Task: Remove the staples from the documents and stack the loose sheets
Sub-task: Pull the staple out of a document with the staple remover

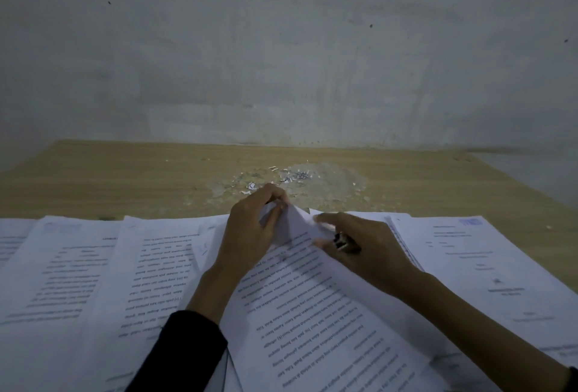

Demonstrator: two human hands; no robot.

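A wooden surface (125, 179) is seen against a grey wall (281, 47). Its near half is covered by printed papers laid side by side and partly overlapping.

The document (312, 313) being worked on lies in the middle, turned at a slant, with its text upside down to the camera. Its far corner is lifted off the pages below and is pinched by the left hand (253, 226), whose fingers are curled round the raised paper. A black sleeve (187, 351) is worn on that arm.

The right hand (359, 251) is laid on the same document just right of the lifted corner. Its forefinger is stretched out and pressed on the paper near the fold, and its thumb is pressed on the page below. A small dark tool (344, 241) with a metal glint is gripped in the remaining fingers; its kind cannot be told.

Loose sheets (150, 266) are spread to the left, overlapped by the document's edge, with more pages at the far left. A thicker stack (484, 266) with a title page on top is placed to the right, just beside the right hand.

Beyond the hands, a pile of scraps (281, 177) is scattered on the bare wood, close to the left fingertips. Whether staples lie among them cannot be told.
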